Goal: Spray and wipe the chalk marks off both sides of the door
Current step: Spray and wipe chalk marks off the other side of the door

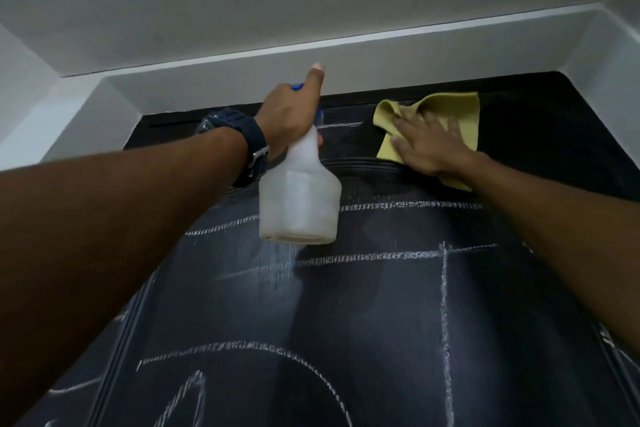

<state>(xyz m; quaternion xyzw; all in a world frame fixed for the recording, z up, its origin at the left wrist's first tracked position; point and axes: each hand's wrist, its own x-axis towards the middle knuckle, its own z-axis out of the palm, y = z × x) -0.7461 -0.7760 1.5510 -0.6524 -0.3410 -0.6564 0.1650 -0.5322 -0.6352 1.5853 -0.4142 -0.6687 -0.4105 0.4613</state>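
Spraying: the left hand grips the neck of the spray bottle, its fingers clenched round it and one finger raised above the blue nozzle, aimed near the top of the door.
Wiping: the right hand presses the yellow cloth flat on the door, fingers spread and straight, well to the right of the bottle.
Chalk marks: the chalk lines run just below both hands and cover the panel further down; the far side of the door is out of sight.
Risk: spray could likely drift onto the white frame just above the raised finger, or run down and smear chalk into streaks.
Risk of slipping: the cloth is bunched at its left corner and may fold under the palm.
Room: the frame closes in above and beside the fingers; below them the door lies open for long strokes.
Wrist: a dark watch sits behind the left hand.
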